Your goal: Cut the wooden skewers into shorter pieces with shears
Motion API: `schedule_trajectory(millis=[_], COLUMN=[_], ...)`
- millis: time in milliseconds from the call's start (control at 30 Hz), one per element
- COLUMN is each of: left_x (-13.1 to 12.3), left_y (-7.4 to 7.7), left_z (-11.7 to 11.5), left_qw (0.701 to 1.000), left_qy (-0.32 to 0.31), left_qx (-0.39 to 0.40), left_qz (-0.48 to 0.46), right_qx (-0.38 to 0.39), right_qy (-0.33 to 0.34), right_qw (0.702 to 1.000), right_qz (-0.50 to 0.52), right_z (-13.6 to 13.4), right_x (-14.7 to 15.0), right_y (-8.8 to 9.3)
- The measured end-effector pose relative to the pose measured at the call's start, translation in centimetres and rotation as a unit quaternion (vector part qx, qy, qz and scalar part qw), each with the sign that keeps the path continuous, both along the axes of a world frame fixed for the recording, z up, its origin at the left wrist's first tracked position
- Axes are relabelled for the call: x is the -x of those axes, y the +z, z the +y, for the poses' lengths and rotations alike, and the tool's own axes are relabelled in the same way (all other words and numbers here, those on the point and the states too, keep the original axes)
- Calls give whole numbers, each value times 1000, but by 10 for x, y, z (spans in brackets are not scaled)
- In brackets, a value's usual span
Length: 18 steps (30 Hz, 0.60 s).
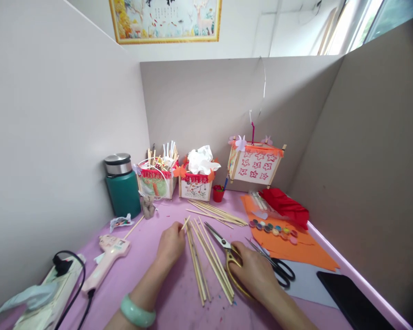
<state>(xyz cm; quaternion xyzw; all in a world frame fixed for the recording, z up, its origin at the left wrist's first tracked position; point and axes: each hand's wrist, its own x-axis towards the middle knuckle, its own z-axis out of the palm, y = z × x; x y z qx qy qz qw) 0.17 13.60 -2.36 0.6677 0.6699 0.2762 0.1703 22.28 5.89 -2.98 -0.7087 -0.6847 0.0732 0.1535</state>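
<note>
My left hand [172, 243] is closed, pinching a short wooden stick [186, 222] between thumb and fingertips. Gold-handled scissors [236, 263] are gripped in my right hand [255, 268], low over the table, their blades pointing away to the upper left. Between my hands lie several long thin wooden sticks [211, 261] in two loose groups. More wooden sticks [223, 212] rest further back, spread at a slant. Just beyond my right hand is a second pair of scissors with black handles [282, 271].
At left are a pink glue gun [106, 261], a power strip [51, 293] with cables and a green flask [123, 188]. Two decorated boxes [158, 183] and a small red pot [218, 194] stand behind. A lantern [256, 165] hangs at the back; orange sheets [296, 247] and a black phone [351, 298] lie right.
</note>
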Motion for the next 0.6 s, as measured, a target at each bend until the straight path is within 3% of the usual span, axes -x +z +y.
schedule_trajectory(millis=[200, 267, 367, 467, 600], left_x=[11, 12, 10, 5, -2], left_y=[22, 30, 39, 47, 54], left_z=[-3, -7, -14, -23, -35], left_qw=[991, 958, 874, 827, 793], left_qy=[13, 4, -15, -17, -32], left_qx=[-56, -117, -195, -221, -243], left_qz=[-123, -262, -444, -517, -558], right_qx=[-29, -32, -51, -120, -200], right_qy=[-15, -22, -18, 22, 82], right_qw=[999, 998, 999, 986, 942], right_qz=[-33, -39, 1, 117, 255], right_z=[0, 1, 3, 5, 3], right_x=[-3, -6, -7, -6, -6], right_y=[5, 6, 5, 1, -3])
